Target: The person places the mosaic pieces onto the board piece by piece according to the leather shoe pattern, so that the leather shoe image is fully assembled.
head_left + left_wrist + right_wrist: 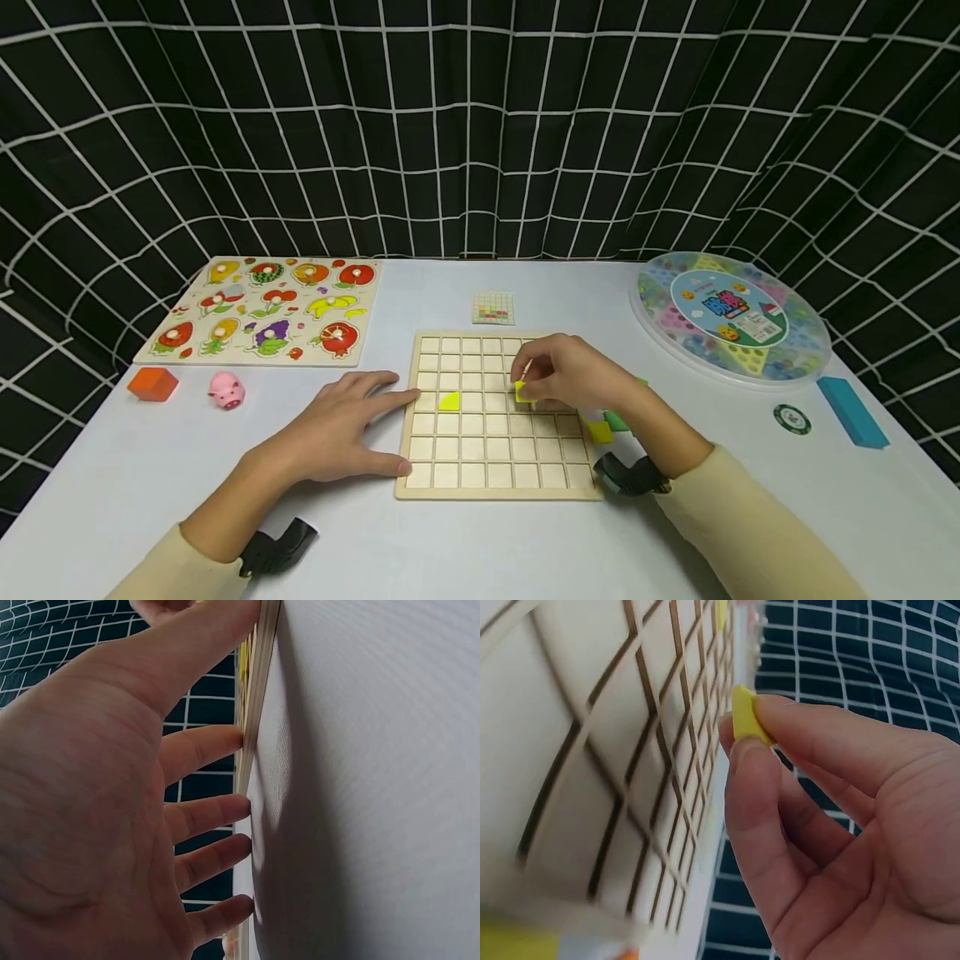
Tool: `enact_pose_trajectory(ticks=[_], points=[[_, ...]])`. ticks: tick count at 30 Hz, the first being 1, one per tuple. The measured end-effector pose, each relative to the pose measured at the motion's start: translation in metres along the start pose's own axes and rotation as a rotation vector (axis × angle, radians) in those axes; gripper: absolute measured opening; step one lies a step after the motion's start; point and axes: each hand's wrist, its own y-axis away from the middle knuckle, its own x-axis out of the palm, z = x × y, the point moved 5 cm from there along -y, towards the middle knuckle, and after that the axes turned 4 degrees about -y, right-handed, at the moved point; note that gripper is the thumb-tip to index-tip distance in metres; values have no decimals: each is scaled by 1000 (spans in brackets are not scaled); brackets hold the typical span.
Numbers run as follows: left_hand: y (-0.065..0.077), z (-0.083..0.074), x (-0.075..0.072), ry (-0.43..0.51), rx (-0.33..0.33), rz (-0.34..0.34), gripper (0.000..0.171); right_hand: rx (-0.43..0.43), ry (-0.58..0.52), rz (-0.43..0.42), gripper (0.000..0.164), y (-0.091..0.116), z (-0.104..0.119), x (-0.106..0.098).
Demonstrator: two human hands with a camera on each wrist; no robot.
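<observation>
- Small, bright yellow piece point(522, 392), pinched by the right hand point(573, 371), apparently just above the grid board point(498, 494); fingers partly hide its outline.
- Left hand point(341, 427), fingers spread, touches the board's left edge.
- Bare cells point(498, 450) run from piece to near rim.

High forward-down head view, close wrist views, board point(497, 425) common to all

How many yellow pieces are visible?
3: one yellow piece on the board, another pinched in the right hand, a third beside the board's right edge. The right forearm may hide others.
</observation>
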Motion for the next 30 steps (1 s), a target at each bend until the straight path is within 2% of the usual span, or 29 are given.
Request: enact_pose_trajectory(ticks=[4,10,20,30], points=[[0,0,0,4,-1,0,88,3,-40,56,8,-15,4,13],[0,0,1,-4,-4,-3,88,14,1,79,12,-31,8,24],[-1,0,2,-5,2,5,88,50,23,82,12,-29,7,31],[0,1,1,-10,0,-4,88,-33,114,57,16,-28,12,30]])
